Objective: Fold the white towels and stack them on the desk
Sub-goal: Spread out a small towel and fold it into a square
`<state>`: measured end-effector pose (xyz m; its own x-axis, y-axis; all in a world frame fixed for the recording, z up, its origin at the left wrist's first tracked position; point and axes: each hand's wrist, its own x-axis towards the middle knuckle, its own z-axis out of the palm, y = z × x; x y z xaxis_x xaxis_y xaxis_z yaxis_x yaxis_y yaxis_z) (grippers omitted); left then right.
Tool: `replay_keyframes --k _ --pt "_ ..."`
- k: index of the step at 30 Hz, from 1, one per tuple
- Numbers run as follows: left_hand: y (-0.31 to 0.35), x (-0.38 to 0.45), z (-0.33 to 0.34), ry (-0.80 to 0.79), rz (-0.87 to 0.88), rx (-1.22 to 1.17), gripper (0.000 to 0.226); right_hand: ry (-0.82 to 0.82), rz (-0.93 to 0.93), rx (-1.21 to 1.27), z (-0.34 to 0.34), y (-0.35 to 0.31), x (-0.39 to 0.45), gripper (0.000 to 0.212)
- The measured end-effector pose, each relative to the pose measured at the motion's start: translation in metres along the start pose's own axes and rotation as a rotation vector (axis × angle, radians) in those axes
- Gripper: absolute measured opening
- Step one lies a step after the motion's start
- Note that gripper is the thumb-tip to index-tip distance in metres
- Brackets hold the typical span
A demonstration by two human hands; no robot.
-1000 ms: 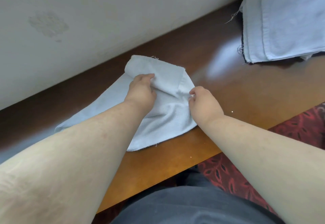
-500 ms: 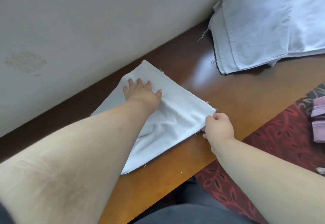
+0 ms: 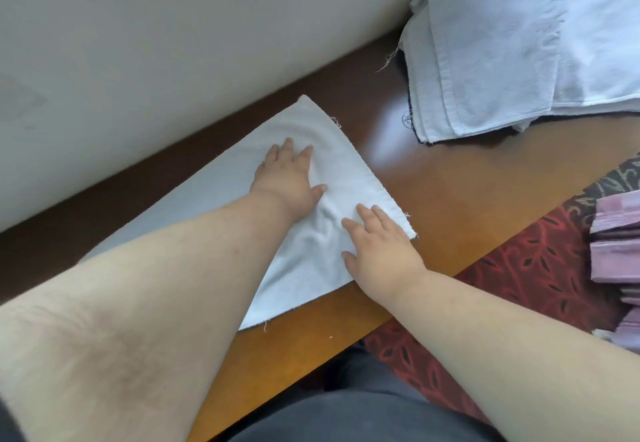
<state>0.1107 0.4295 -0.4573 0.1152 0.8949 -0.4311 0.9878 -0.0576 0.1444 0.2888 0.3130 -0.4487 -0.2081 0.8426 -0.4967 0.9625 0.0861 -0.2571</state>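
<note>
- Wooden, glossy and reddish-brown, the desk point(image 3: 443, 178) runs diagonally from lower left to upper right, backed by a pale wall point(image 3: 173, 43) across the upper left.
- At upper right lies a pile of white towels point(image 3: 519, 43), soft terry with frayed threads at its edges.
- In the centre the white towel point(image 3: 349, 171) being folded lies flat on the desk, its long axis sloping from lower left to upper right, with creases bunched between the hands.
- The left hand point(image 3: 287, 178) rests palm-down on it, fingers spread and gripping nothing.
- Nearer the towel's right corner, the right hand point(image 3: 381, 247) also presses flat, fingers extended, so it probably makes the next fold.
</note>
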Motion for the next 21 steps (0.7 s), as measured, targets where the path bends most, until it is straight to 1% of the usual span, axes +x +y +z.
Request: replay_keyframes --k 2,3,6,8,10,13,15,18,21 --pt "-0.013 -0.022 -0.001 0.024 0.037 -0.028 0.074 0.068 0.047 -0.012 -0.008 -0.01 0.005 0.054" --pt "-0.021 -0.035 0.0 0.053 0.053 -0.061 0.067 0.105 0.019 -0.042 -0.011 -0.019 0.008 0.052" --pt "-0.051 -0.083 0.007 0.153 0.018 -0.179 0.051 0.171 -0.19 -0.152 -0.018 -0.061 0.02 0.048" --pt "-0.078 -0.117 0.016 0.166 -0.062 -0.251 0.049 0.164 -0.279 -0.165 -0.018 -0.099 0.026 0.047" --pt "-0.11 -0.153 0.027 0.161 -0.117 -0.284 0.05 0.128 -0.367 -0.164 -0.015 -0.142 0.03 0.048" --pt "-0.162 -0.209 0.044 0.204 -0.194 -0.283 0.051 0.072 -0.528 -0.174 0.0 -0.211 0.028 0.049" --pt "-0.197 -0.245 0.056 0.245 -0.299 -0.312 0.052 0.0 -0.609 -0.189 0.017 -0.256 0.023 0.051" --pt "-0.248 -0.293 0.078 0.277 -0.502 -0.378 0.057 -0.099 -0.694 -0.244 0.046 -0.32 0.014 0.054" --pt "-0.281 -0.329 0.101 0.236 -0.61 -0.374 0.064 -0.189 -0.733 -0.299 0.07 -0.375 0.011 0.046"
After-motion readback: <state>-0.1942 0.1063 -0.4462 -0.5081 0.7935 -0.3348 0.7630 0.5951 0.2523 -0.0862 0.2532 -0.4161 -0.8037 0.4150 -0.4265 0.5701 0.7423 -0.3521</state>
